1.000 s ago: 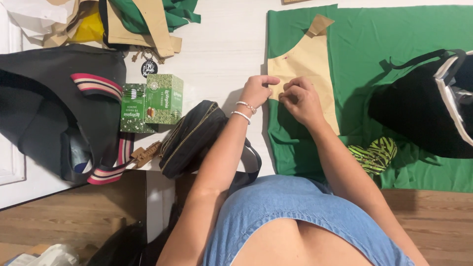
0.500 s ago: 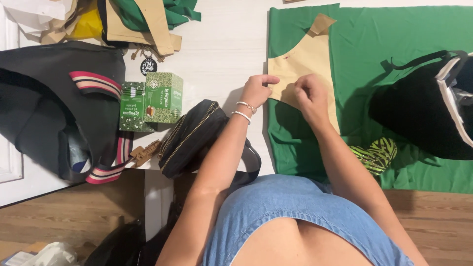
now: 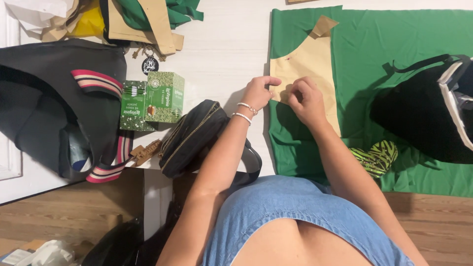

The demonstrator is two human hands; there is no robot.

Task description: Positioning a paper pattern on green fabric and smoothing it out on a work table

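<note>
Right hand [image 3: 306, 100] now slightly lower on the tan paper pattern [image 3: 310, 64].

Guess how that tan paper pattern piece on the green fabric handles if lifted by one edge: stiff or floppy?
Probably floppy: the tan paper pattern piece looks thin and lies flat on the green fabric, with one top corner folded. Likely light, so it could slide when pushed; the left hand and right hand both press its lower edge. It may crease or tear easily.
</note>
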